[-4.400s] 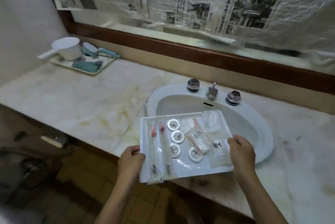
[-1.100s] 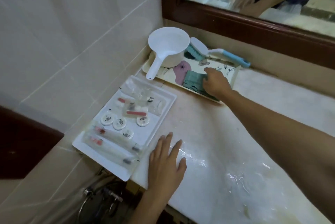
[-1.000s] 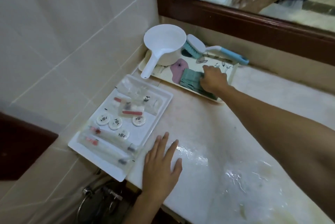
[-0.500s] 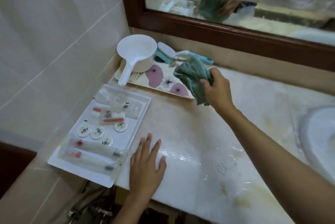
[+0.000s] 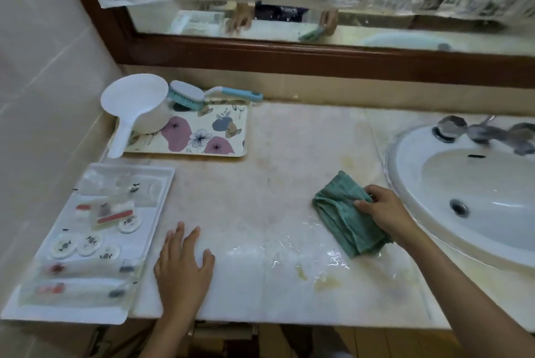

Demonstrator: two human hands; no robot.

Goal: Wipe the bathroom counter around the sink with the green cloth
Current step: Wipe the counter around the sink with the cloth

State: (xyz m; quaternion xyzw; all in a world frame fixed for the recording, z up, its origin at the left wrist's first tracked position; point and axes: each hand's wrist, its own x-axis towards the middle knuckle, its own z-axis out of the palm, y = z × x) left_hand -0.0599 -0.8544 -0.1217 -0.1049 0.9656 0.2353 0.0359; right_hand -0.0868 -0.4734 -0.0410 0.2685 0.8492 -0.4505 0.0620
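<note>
- The right hand [image 5: 385, 214] grips the green cloth [image 5: 344, 212], fingers and thumb curled into its folds and pressing it down on the counter [image 5: 260, 183].
- The cloth lies bunched under and to the left of that hand, its far corner pointing away from the person.
- Just to the right of the right hand sits the white sink [image 5: 477, 198], with the blurred taps [image 5: 480, 131] beyond it.
- The left hand [image 5: 182, 268] lies flat on the counter near its front edge, fingers straight and slightly spread, holding nothing.
- Between the two hands glistens a wet patch [image 5: 289, 247].
- Just left of the left hand stands a white tray [image 5: 150, 221] of small wrapped toiletries.
- Further ahead of that hand is a floral tray [image 5: 202, 137] carrying a white scoop [image 5: 136, 102] and a blue brush [image 5: 202, 94].
</note>
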